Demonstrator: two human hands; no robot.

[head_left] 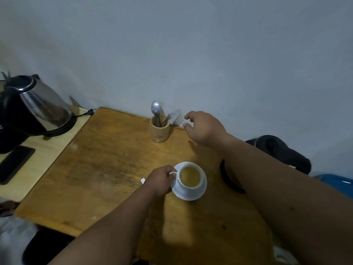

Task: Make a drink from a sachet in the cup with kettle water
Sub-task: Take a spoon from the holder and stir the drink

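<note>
the left hand (161, 178) pinches the handle of the cup (189, 177), fingers closed on it, steadying it on its saucer (198, 194) near the middle of the table (107, 159). the cup holds a yellow-brown drink nearly to the brim, so water and sachet contents look to be in already. a small white scrap (142, 180) lies on the wood just beside the left hand, toward the kettle side; it may be a sachet piece, too small to tell.

the right hand (202, 129) hovers empty, fingers spread and curled, thumb apart from the rest, at the far edge of the table. just to its left stands a wooden holder (160, 129) with a spoon (156, 109) and a fork (174, 114) upright in it, bowl and tines up. the spoon's long axis is near vertical, so it wants a lift straight up, and the right hand is much the nearer. the fork stands between hand and spoon.

the likely step is fetching the spoon to stir. the kettle (36, 108) sits on its base at far left, well apart from both hands, beside a phone (15, 163).
</note>
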